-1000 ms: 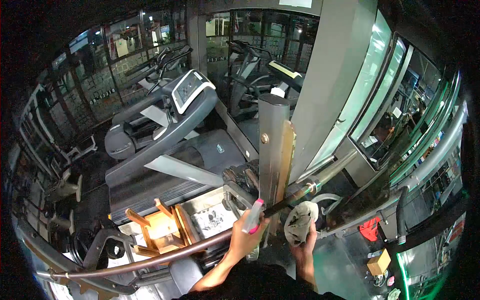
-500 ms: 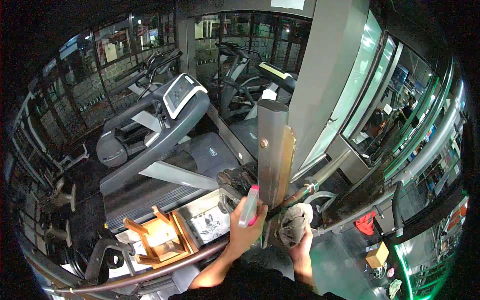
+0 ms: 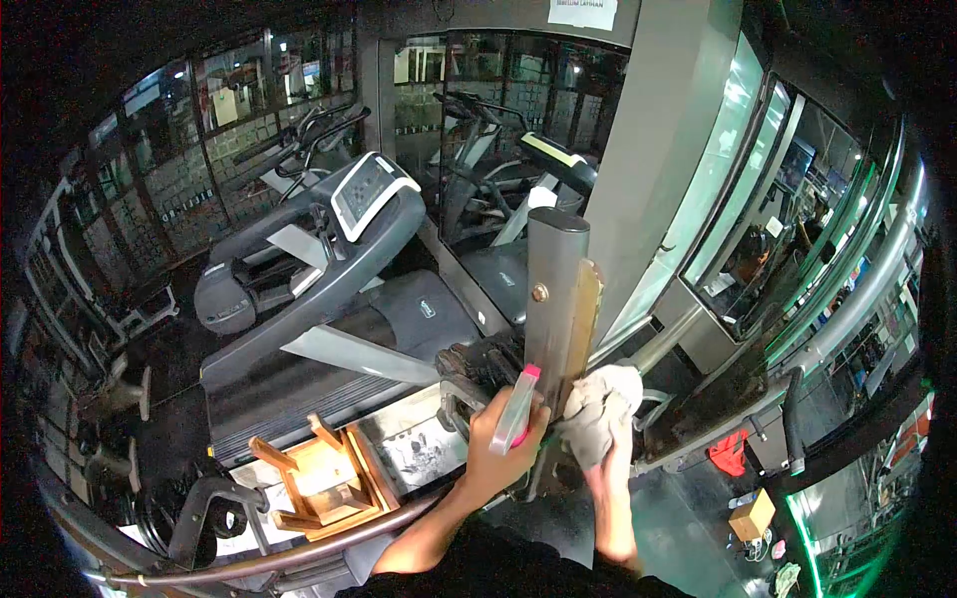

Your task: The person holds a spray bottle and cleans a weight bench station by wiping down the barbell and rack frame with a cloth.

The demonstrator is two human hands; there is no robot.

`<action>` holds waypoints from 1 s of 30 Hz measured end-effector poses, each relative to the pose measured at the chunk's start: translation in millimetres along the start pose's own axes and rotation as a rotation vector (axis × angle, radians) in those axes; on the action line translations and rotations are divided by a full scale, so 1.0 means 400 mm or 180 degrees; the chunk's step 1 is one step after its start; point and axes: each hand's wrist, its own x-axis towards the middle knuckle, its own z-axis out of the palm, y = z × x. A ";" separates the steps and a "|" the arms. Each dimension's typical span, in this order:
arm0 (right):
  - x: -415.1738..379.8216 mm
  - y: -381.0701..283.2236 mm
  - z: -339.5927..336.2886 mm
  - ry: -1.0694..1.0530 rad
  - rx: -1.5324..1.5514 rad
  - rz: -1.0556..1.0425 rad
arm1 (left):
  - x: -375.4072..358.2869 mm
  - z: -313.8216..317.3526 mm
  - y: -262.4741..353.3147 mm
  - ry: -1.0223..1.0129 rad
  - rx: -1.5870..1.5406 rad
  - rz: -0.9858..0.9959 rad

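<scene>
My left hand (image 3: 490,444) is closed around a spray bottle (image 3: 515,414), clear-bodied with pink parts, in front of a dark upright post (image 3: 554,299). A rumpled grey-white cloth (image 3: 603,399) is bunched in my right hand (image 3: 610,460), to the right of the post's lower end. The cloth covers most of my right fingers and overlaps the horizontal metal bar in this view. Along the post's right side runs a yellowish, worn strip (image 3: 584,319).
A treadmill (image 3: 369,309) stands ahead to the left. Below it, a small wooden stool (image 3: 334,478) lies with its legs up. A long curved rail (image 3: 349,540) crosses in front of me. At right are a red cloth (image 3: 728,451) and a wooden box (image 3: 752,515).
My right hand has moved the cloth up and slightly right, across the metal bar. The spray bottle stays in my left hand. The view has shifted slightly.
</scene>
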 end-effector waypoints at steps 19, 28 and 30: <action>0.314 -0.105 0.348 -0.0877 -0.5858 -0.5132 | -0.144 -0.060 0.007 -0.0931 -0.0239 -0.0173; 0.173 -0.003 0.071 -0.1949 -0.6734 -0.3772 | -0.175 -0.102 -0.029 -0.1075 -0.0579 -0.0564; 0.144 0.019 0.023 -0.2266 -0.6828 -0.3446 | -0.173 -0.101 -0.035 -0.1127 -0.0568 -0.0442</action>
